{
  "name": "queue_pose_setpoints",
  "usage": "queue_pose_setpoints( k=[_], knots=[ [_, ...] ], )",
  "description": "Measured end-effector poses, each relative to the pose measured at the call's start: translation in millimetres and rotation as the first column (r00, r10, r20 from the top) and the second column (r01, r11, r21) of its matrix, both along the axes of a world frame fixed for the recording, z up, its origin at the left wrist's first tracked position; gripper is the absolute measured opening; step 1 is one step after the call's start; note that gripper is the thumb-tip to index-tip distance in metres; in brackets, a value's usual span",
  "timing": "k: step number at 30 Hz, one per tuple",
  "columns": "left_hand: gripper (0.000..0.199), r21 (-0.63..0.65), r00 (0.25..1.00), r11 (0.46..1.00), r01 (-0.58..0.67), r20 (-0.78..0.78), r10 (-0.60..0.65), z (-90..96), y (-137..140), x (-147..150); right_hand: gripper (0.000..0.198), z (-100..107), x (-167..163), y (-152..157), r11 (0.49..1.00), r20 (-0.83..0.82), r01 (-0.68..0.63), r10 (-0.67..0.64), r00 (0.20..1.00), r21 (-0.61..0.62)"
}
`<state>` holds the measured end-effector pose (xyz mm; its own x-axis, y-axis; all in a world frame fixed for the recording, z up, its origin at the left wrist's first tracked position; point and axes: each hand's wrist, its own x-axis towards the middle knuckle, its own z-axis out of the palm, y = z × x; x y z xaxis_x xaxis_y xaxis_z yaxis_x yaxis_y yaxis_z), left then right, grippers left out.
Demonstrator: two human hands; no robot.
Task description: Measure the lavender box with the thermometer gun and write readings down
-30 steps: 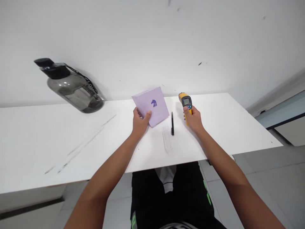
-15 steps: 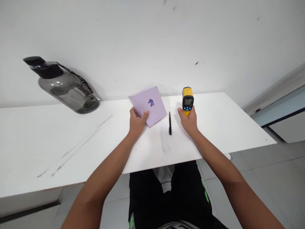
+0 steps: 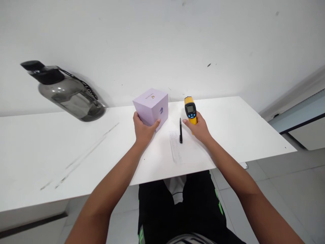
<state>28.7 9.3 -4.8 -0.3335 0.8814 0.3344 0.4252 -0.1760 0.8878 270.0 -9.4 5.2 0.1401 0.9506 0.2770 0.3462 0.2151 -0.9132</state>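
A light purple box (image 3: 152,104) with a dark horse-head mark is gripped near its lower front by my left hand (image 3: 145,128), thumb on the marked side. My right hand (image 3: 199,127) is wrapped around the handle of a yellow and black infrared thermometer gun (image 3: 190,107). Its small screen and blue buttons face me. Between the two hands a black pen (image 3: 180,131) lies on the table. Just below the pen is a slip of paper (image 3: 175,147) with faint writing.
A large grey see-through water bottle (image 3: 72,96) with a black cap and strap stands at the left against the white wall (image 3: 152,44). The white table (image 3: 96,159) runs along that wall; its front edge is just before my legs.
The box has turned in my left hand, so its top and two sides now show. My right hand has moved left with the thermometer gun, which now tilts slightly left.
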Motion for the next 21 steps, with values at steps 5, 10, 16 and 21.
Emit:
queue_pose_setpoints(
  k=[5, 10, 16, 21],
  knots=[
    [0.098, -0.038, 1.000, 0.999, 0.016, 0.017, -0.016, -0.2, 2, 1, 0.050, 1, 3, -1, 0.954, -0.139, -0.293, 0.284, 0.949, -0.055],
    [0.099, 0.006, 0.999, 0.999, 0.039, 0.003, -0.039, -8.0, 9, -1, 0.063, -4, 11, 3, 0.985, 0.305, -0.085, 0.036, 0.952, 0.150],
    [0.099, 0.308, 0.974, 0.950, -0.054, -0.193, 0.118, -13.2, 4, -5, 0.061, -13, 21, 13, 0.973, 0.662, 0.128, -0.223, 0.716, 0.190],
    [0.043, 0.221, 0.793, 0.893, 0.393, -0.573, -0.208, -9.1, -20, 8, 0.058, -15, 26, 24, 0.963, 0.775, 0.244, -0.240, 0.585, 0.113]
  ],
)
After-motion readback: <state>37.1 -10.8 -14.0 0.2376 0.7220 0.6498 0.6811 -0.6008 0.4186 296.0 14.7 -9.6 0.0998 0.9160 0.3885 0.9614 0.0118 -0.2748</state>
